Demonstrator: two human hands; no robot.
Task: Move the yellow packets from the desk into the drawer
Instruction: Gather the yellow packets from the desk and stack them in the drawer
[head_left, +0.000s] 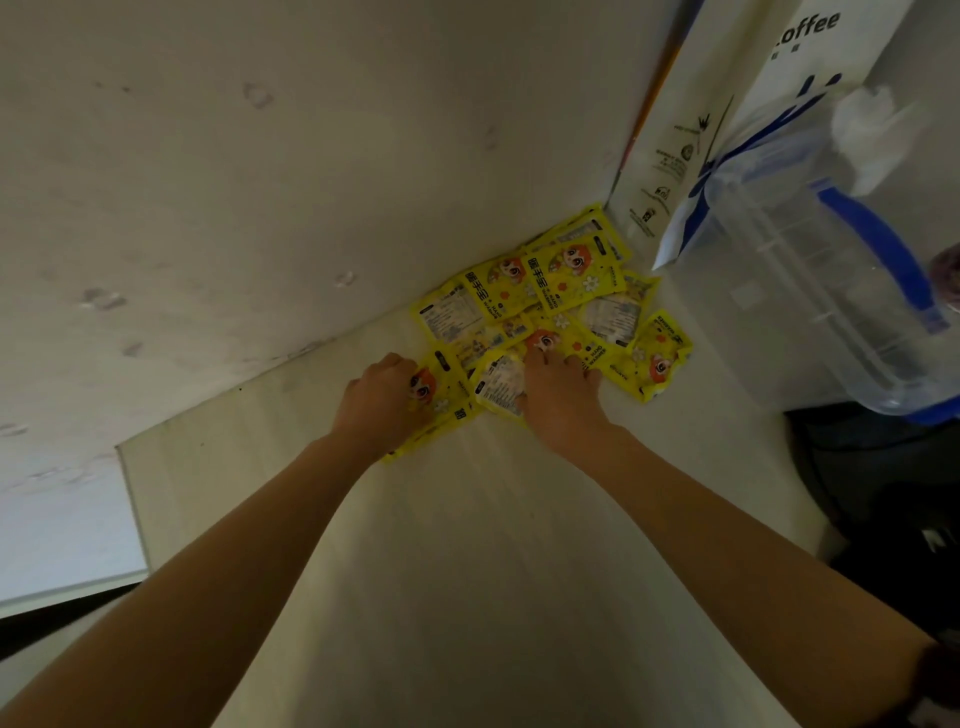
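Observation:
Several yellow packets (561, 291) with a cartoon face lie in an overlapping pile on the pale desk (467, 545), pushed into the corner by the wall. My left hand (382, 402) has its fingers curled on the nearest left packet (441, 400). My right hand (558, 387) lies on top of the pile's front, fingertips curled on a packet (501, 382) that shows its white printed back. No drawer is in view.
A clear plastic pitcher with a blue handle (810, 291) stands at the right, close to the pile. Behind it leans a white paper bag with blue print (691, 171). The wall (234, 182) bounds the desk at the back. Dark objects (883, 493) sit at the right edge.

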